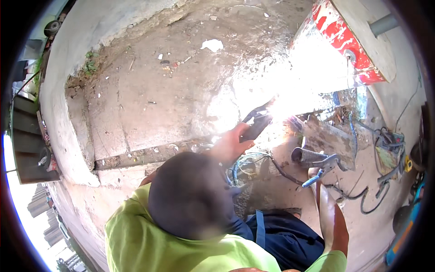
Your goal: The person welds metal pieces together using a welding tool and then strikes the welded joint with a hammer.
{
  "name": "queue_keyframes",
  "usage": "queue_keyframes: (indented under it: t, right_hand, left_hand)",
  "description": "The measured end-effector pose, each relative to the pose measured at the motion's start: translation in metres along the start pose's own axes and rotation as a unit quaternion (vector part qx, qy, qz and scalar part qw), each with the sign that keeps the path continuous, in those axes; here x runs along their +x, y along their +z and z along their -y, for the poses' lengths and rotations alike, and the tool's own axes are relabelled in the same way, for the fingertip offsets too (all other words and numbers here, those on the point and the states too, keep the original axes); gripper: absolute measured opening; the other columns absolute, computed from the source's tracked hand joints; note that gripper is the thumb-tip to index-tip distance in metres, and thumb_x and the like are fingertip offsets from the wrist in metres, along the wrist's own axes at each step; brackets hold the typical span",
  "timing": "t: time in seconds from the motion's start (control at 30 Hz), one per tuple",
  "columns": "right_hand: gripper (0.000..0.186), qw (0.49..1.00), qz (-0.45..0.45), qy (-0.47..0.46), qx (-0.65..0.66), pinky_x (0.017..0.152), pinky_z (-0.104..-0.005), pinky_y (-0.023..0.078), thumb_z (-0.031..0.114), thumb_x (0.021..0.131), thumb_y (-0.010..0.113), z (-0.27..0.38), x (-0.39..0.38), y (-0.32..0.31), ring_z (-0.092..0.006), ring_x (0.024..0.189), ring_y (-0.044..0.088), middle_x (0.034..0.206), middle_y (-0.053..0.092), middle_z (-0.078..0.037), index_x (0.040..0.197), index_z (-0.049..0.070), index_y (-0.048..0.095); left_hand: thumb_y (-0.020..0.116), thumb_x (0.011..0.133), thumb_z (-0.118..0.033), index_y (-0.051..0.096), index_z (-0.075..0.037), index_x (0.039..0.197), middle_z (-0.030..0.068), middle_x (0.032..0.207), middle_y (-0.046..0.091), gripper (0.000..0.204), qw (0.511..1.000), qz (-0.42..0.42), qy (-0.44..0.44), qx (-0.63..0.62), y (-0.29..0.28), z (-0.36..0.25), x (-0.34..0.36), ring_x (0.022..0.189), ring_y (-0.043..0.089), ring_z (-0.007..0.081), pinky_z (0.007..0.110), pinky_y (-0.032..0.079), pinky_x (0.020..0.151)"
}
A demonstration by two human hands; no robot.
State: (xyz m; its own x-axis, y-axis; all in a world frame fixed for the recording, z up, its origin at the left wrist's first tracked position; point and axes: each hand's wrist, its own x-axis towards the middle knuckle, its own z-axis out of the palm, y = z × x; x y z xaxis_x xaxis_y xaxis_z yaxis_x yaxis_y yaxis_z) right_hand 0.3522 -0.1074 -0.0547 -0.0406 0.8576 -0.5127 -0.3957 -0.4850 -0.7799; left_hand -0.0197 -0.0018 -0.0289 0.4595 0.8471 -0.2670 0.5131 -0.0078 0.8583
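Note:
Neither of my hands can be made out; slivers of skin at the lower edge are too cut off to tell whose they are. Below me crouches a person in a lime shirt [136, 222], dark-covered head [181, 181] bent forward. That person's left hand [232, 139] grips a black welding-type holder [258, 128]. A blinding white arc [280, 106] glares at its tip, washing out the joint. Near the person's right hand [314, 172] are a grey metal tool with a blue handle [312, 178] and a short pipe [304, 155]. An angled metal piece [333, 141] lies beyond them.
A red-and-white painted metal body [346, 38] with a grey pipe [384, 25] stands at the upper right. Dark cables [362, 197] snake over the floor toward a cluttered device [390, 144]. A low concrete wall [65, 90] curves along the left; debris [212, 45] lies on the ground.

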Motion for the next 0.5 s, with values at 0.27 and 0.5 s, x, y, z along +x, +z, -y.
queue_keyframes:
  t: [0.27, 0.5]
  right_hand:
    - [0.069, 0.999, 0.034, -0.013, 0.020, 0.086, -0.0358, 0.044, 0.064, 0.089, 0.070, -0.009, 0.007, 0.006, -0.0199, 0.098, 0.056, 0.112, 0.058, -0.007, 0.121, 0.005, 0.054]
    - [0.071, 0.999, 0.024, -0.019, 0.030, 0.087, -0.0361, 0.045, 0.064, 0.088, 0.071, -0.004, -0.003, 0.000, -0.0204, 0.100, 0.057, 0.114, 0.059, -0.008, 0.123, 0.005, 0.054]
  left_hand:
    - [0.069, 0.097, 0.000, 0.045, 0.003, 0.137, 0.0115, 0.112, 0.065, 0.047, 0.969, 0.015, -0.086, -0.229, -0.018, -0.017, 0.006, 0.089, 0.063, 0.0147, 0.033, 0.053, 0.077]
    - [0.069, 0.096, 0.001, 0.044, 0.005, 0.137, 0.0120, 0.110, 0.064, 0.048, 0.962, 0.036, -0.092, -0.255, -0.009, -0.008, 0.007, 0.084, 0.063, 0.0149, 0.032, 0.052, 0.071]
